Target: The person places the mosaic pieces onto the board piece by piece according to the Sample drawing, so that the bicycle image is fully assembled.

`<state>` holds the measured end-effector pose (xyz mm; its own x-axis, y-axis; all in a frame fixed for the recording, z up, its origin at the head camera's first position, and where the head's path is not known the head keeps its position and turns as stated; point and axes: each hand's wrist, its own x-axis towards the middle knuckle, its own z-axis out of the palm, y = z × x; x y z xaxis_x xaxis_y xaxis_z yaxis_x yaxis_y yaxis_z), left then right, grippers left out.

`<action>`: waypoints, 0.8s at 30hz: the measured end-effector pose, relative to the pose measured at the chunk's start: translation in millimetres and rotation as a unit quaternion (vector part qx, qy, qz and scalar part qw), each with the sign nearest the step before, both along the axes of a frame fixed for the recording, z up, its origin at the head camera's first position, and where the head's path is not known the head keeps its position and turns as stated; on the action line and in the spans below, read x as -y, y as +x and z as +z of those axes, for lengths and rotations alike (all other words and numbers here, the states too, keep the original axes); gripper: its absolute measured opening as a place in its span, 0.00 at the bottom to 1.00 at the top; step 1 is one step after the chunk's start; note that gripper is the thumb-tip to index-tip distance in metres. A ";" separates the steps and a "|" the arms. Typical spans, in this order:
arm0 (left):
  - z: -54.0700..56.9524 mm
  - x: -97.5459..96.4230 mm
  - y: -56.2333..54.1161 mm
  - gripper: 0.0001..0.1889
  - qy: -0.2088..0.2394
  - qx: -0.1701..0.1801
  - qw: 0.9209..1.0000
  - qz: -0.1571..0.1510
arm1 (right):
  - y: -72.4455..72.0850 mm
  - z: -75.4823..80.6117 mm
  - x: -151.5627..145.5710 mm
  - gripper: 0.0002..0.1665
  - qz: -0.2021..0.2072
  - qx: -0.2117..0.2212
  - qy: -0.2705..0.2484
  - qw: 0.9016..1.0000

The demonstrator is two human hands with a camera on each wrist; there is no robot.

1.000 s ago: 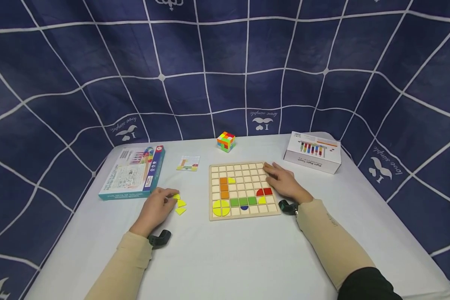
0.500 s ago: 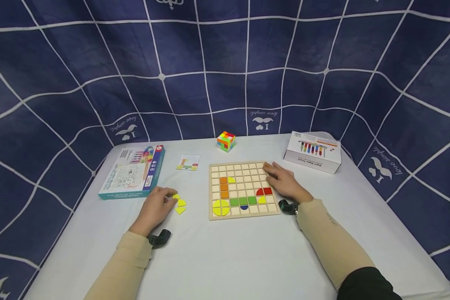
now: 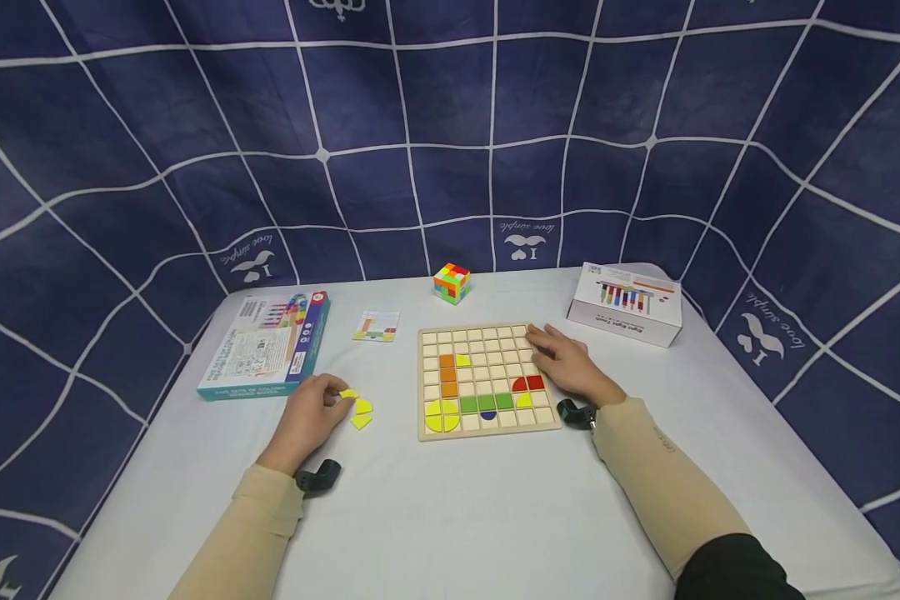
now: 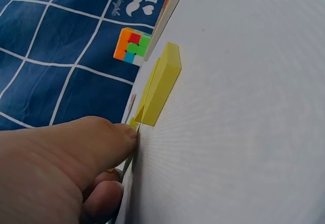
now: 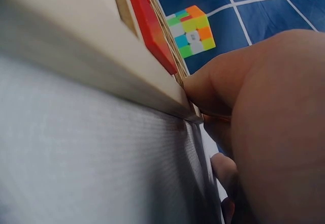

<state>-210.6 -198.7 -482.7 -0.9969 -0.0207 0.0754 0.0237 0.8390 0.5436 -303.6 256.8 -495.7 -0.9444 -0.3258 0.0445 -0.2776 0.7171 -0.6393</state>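
Note:
My left hand (image 3: pixel 307 422) pinches a flat yellow quarter-round piece (image 3: pixel 350 393) at the table, though the fingertips partly cover it. Just in front of it lie two loose yellow pieces, one rounded (image 3: pixel 363 407) and one more angular (image 3: pixel 361 422). A close yellow piece (image 4: pixel 165 87) shows past the thumb in the left wrist view. The wooden grid board (image 3: pixel 487 430) carries yellow, orange, green, red and blue pieces. My right hand (image 3: pixel 567 364) rests along its right edge, fingers at the far corner; the right wrist view shows the thumb against the rim.
A small pattern card (image 3: pixel 377 326) lies behind the loose pieces. At the back stands a puzzle cube (image 3: pixel 452 283). A flat teal-edged box (image 3: pixel 264 346) is on the left, and a white box (image 3: pixel 626 304) on the right. A blue curtain surrounds the table.
The left fingertips have drawn slightly left, and the yellow piece at them has shifted the same way. The right hand and the board have stayed put.

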 end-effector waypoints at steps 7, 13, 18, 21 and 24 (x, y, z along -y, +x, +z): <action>-1.8 -1.2 2.4 0.16 0.019 -0.056 0.998 -0.001 | 0.4 0.2 -0.1 0.31 0.000 -0.002 -0.001 1.000; 2.8 -15.5 8.0 0.17 0.052 -0.096 0.994 -0.026 | 1.6 1.0 -0.5 0.31 -0.001 0.002 -0.003 1.000; 9.9 -35.9 12.8 0.15 0.059 -0.126 0.988 -0.067 | 0.8 -0.3 -0.9 0.31 -0.004 -0.001 -0.001 1.000; 13.3 -47.2 14.4 0.15 0.053 -0.128 0.986 -0.091 | -0.5 -2.3 -0.1 0.31 -0.003 -0.001 -0.002 1.000; 16.7 -60.3 14.3 0.15 0.046 -0.126 0.984 -0.117 | -1.2 -2.6 0.1 0.31 -0.004 0.002 -0.002 1.000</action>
<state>-196.3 -138.4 -466.0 -0.9250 0.1899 0.3291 0.3547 0.7419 0.5690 -304.8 256.7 -498.4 -0.9470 -0.3186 0.0418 -0.2695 0.7165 -0.6434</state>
